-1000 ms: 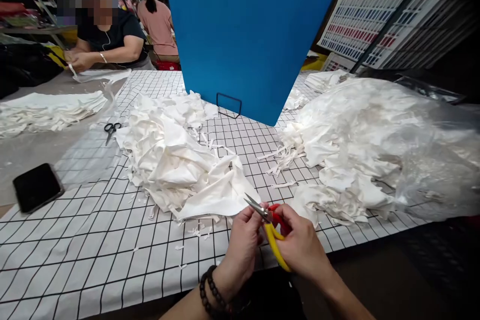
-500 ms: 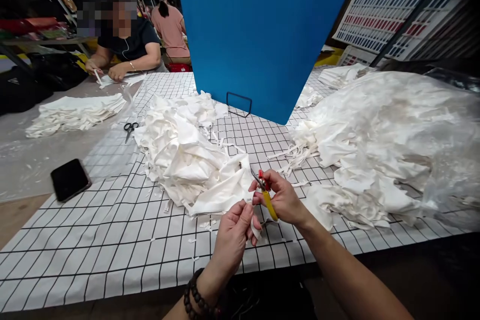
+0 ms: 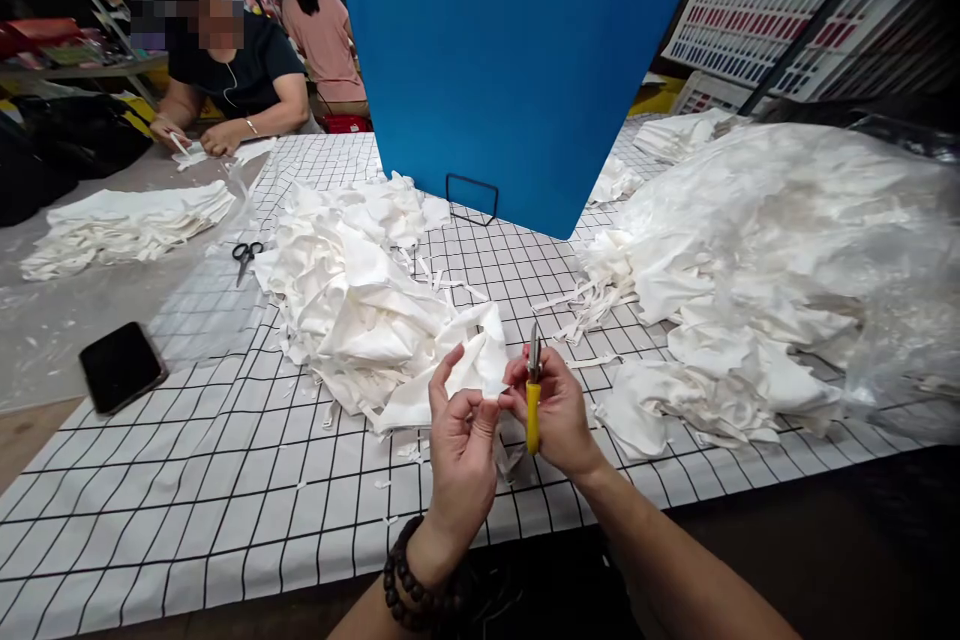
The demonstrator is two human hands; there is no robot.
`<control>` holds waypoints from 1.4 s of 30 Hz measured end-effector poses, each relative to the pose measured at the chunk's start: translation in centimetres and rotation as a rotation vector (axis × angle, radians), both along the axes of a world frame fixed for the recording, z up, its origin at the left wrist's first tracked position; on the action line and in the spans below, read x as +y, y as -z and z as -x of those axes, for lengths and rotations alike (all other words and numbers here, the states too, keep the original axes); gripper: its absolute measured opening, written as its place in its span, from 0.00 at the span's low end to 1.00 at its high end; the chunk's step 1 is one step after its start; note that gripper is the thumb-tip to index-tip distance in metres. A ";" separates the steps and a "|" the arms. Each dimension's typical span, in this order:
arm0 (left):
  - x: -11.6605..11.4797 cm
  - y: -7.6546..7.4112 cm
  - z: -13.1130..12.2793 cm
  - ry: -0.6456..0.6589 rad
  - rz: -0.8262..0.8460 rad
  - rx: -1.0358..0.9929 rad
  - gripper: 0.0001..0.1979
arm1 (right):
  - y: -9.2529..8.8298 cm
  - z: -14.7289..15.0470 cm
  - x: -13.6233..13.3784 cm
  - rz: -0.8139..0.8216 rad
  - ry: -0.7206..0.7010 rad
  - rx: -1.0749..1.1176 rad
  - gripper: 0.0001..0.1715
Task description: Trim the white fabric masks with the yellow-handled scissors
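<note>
My right hand (image 3: pixel 559 410) grips small yellow-handled snips (image 3: pixel 533 390), blades pointing up and closed. My left hand (image 3: pixel 459 435), with a bead bracelet on the wrist, pinches the edge of a white cloth piece (image 3: pixel 457 375) between thumb and fingers, just left of the snips. That piece hangs off the near end of a big heap of white cloth (image 3: pixel 352 290) on the black-and-white checked table cover (image 3: pixel 187 480). The two hands nearly touch above the table's front edge.
A second, larger heap of white cloth (image 3: pixel 750 260), partly under clear plastic, fills the right side. A blue board (image 3: pixel 517 60) stands behind. A black phone (image 3: pixel 121 365) and black scissors (image 3: pixel 244 255) lie left. A person in a black shirt (image 3: pixel 232 80) works at the far left beside stacked cloth (image 3: pixel 127 220).
The snips turned from slanting to upright in my right hand. My left hand rose and took the cloth edge higher, its forefinger now lifted.
</note>
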State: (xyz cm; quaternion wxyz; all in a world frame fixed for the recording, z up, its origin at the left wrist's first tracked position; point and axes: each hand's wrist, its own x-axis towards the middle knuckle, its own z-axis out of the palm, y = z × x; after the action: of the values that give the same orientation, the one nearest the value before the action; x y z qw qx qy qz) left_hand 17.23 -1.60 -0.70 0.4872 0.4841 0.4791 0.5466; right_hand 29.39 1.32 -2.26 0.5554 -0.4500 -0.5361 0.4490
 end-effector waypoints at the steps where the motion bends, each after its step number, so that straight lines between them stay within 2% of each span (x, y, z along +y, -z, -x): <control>1: 0.2 0.0 0.0 0.013 0.002 -0.026 0.15 | 0.0 0.0 0.0 0.029 -0.037 0.016 0.18; 3: 0.5 0.1 0.1 0.033 0.019 -0.107 0.14 | -0.4 -0.7 -0.2 0.086 -0.102 -0.009 0.18; 5: 0.8 0.2 0.2 0.064 0.014 -0.114 0.12 | -1.3 -2.5 -0.6 0.139 -0.120 -0.136 0.18; 10: 0.8 0.3 0.9 0.058 -0.086 0.107 0.10 | -4.9 -6.5 -1.9 0.130 -0.140 -0.805 0.21; 12: 0.8 0.4 1.0 0.070 -0.118 0.154 0.09 | -5.7 -6.7 -2.2 0.096 -0.156 -0.934 0.21; 18: 0.6 1.0 1.0 0.128 -0.149 0.156 0.08 | -6.0 -5.5 -2.2 -0.012 -0.163 -0.983 0.20; 24: 0.6 1.4 1.1 0.144 -0.182 0.138 0.08 | -6.3 -5.1 -2.1 -0.026 -0.179 -1.005 0.22; 31: 0.6 0.6 1.3 0.189 -0.165 0.171 0.10 | -6.2 -5.2 -2.4 0.008 -0.167 -1.129 0.19; 36: 0.9 0.2 1.4 0.219 -0.160 0.174 0.11 | -5.7 -5.5 -2.3 -0.018 -0.132 -1.182 0.19; 42: 1.1 0.3 1.7 0.240 -0.144 0.176 0.11 | -5.3 -5.7 -2.1 -0.083 -0.136 -1.204 0.19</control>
State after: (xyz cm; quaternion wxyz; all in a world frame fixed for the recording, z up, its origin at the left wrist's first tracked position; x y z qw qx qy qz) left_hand 15.54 -0.49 -1.00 0.4691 0.6176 0.4181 0.4730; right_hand 35.12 -0.75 3.04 0.1414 -0.5675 -0.8008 0.1287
